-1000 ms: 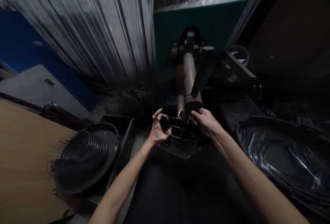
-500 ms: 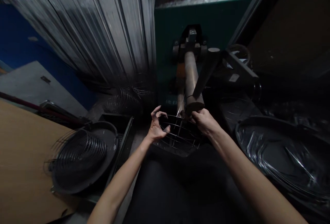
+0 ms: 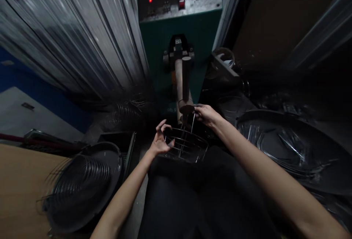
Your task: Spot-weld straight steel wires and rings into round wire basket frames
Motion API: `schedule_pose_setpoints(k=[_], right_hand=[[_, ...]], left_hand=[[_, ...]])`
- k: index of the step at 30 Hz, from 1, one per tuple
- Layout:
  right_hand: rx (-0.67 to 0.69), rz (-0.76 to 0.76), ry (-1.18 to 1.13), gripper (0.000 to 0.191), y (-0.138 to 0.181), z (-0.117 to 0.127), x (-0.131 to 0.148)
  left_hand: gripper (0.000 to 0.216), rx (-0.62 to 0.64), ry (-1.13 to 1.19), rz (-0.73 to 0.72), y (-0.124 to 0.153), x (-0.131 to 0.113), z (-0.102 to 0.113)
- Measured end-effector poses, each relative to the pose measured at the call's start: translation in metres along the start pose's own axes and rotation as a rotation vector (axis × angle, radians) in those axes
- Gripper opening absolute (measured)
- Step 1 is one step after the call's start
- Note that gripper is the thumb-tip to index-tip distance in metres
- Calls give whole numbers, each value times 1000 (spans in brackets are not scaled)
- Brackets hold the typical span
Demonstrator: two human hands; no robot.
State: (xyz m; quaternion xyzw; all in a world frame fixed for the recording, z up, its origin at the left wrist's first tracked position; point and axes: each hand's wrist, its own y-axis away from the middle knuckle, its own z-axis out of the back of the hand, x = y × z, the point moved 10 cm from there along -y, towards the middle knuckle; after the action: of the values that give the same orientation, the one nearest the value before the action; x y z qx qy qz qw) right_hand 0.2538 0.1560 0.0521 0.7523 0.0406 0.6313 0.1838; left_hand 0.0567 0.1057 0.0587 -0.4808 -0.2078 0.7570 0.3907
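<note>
A round wire basket frame (image 3: 186, 145) sits under the cylindrical arm (image 3: 182, 84) of a green machine (image 3: 181, 29). My left hand (image 3: 161, 140) curls its fingers on the frame's left rim. Farther back, my right hand (image 3: 206, 114) pinches the frame's far edge, just right of the arm's lower tip. A thin upright wire rises from the frame toward that tip. The wires are thin and dim in the low light.
A dark tub (image 3: 82, 184) at lower left holds a stack of wire frames. A large dark tray (image 3: 288, 151) with loose wire pieces lies at the right. Corrugated metal sheeting (image 3: 77, 37) stands behind on the left. A wooden board (image 3: 19, 187) covers the left corner.
The view has swung, so the machine sits further left and lower. My right hand has shifted up and back along the frame's far rim, and the slanted upper arm now lines up with the lower one.
</note>
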Motion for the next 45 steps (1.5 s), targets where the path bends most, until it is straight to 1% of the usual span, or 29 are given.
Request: schedule_pose_setpoints(k=[2,3,5,7,8,9,10,11,13,14,15,16,17,19,21,23,25,27,29,31,33,34,36,38,40,42,43,45], right_hand=[[-2,-12,92,6,17,14,-6],[-5,-7,172,12,29,23,-10],[-36,56,412,26,59,43,-12],[-55,166,717,31,97,57,-5],[-38,225,863,28,116,58,-1],[5,285,981,24,135,57,3],[65,347,1061,19,153,53,7],[126,416,1102,15,168,48,12],[213,556,1101,13,187,41,19],[234,608,1078,13,188,39,20],[246,639,1048,14,184,38,18],[251,650,1010,15,173,37,12],[253,638,962,16,158,35,3],[252,567,848,19,122,31,-20],[247,496,756,21,90,22,-41],[207,497,741,22,71,16,-46],[132,553,800,23,63,15,-38],[79,591,895,22,56,17,-28],[82,582,985,19,47,20,-27],[90,552,1040,19,36,21,-36],[110,509,1051,22,25,20,-52],[130,489,1044,23,20,17,-60],[187,452,1025,23,16,9,-73],[221,477,1017,24,20,0,-70],[226,579,1062,26,34,-9,-51],[222,701,1193,31,53,-20,-29],[219,739,1283,34,61,-25,-21],[229,760,1452,43,73,-31,-14]], left_hand=[[83,13,-41,-67,17,-25,-9],[80,52,-75,-105,27,-42,-17],[68,216,-157,-221,49,-86,-41],[56,414,-197,-364,70,-132,-60],[53,473,-178,-420,76,-150,-61],[56,472,-130,-440,76,-163,-54],[64,407,-74,-398,68,-167,-39],[74,292,-27,-295,55,-159,-19],[88,41,35,17,36,-125,23],[87,-28,74,181,33,-107,37],[79,-33,135,332,34,-93,41],[68,15,224,463,38,-86,35],[57,85,332,582,44,-85,23],[47,219,547,799,62,-97,-13],[45,266,717,952,75,-114,-49],[45,227,827,1009,75,-124,-75],[44,154,870,1012,67,-123,-88],[44,125,887,1002,56,-117,-93],[45,112,923,992,46,-112,-92],[47,60,986,974,39,-108,-88],[48,-2,1053,967,36,-104,-85],[47,-9,1079,979,37,-102,-87],[44,17,1103,1027,41,-98,-95],[42,45,1094,1080,46,-91,-101],[41,64,1052,1110,48,-82,-101],[37,107,970,1096,46,-73,-96],[35,142,925,1076,45,-70,-92],[34,217,854,1043,44,-65,-85]])
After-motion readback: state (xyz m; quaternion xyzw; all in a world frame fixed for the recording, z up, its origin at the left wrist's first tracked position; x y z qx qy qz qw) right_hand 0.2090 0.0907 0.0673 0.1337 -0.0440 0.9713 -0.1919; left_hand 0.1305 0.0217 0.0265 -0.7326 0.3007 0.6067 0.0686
